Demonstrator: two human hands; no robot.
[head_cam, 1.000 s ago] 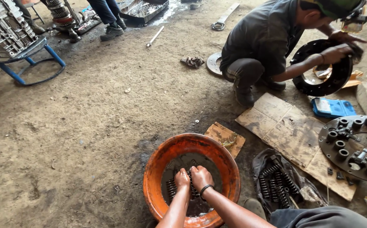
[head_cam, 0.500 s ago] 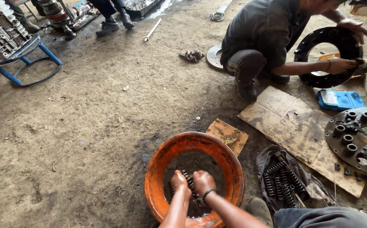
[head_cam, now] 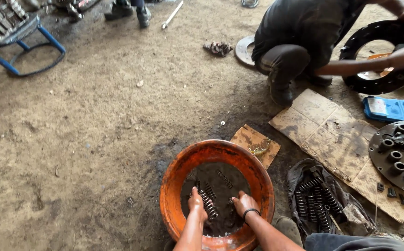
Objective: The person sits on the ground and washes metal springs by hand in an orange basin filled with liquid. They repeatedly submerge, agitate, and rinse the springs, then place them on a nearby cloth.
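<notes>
- Now a dark spring (head_cam: pixel 208 204) is lain slantwise in the orange basin (head_cam: pixel 174 172), touching the left hand (head_cam: pixel 196 203), fingers curled on it.
- Right hand (head_cam: pixel 244 203) is kept farther off, fingers bent down into dirty liquid; grip cannot be told.

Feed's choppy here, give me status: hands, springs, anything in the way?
Left hand and right hand both in the orange basin, on springs in dark liquid. More springs on cloth to the right. Nothing blocking.

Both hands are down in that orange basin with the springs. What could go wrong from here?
The left hand and right hand are bare in dark liquid, so a slick spring could slip from the grip or pinch fingers. The orange basin sits on loose dirt and might tip or splash. Grit could get onto the springs lying on the dark cloth nearby.
</notes>
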